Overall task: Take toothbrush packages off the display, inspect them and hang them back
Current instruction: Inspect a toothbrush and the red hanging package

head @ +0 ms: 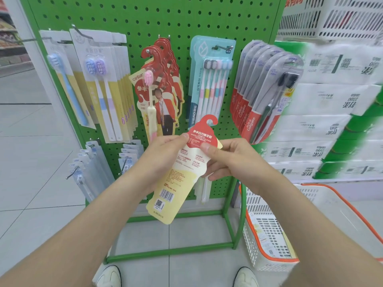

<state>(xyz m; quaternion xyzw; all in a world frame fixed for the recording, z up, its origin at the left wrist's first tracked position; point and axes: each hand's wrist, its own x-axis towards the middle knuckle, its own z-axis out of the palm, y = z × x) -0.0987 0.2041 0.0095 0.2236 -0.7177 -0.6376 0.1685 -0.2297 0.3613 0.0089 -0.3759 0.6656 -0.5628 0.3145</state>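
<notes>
Forearms (pixel 83 224) are reaching in from below; the left hand (pixel 163 160) and right hand (pixel 230 160) are gripping the toothbrush package (pixel 176 183), fingers (pixel 183 138) curling round its edges. It is tilting printed-back-up, probably for reading; it is sitting off the hooks, before the green display (pixel 145 17), below matching red packs (pixel 165 79).

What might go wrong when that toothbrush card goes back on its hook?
The Canban package is held by its upper half between the left hand and right hand, so its long lower end could swing or slip. The peg already carries several packages, so rehanging might knock the front one off.
</notes>
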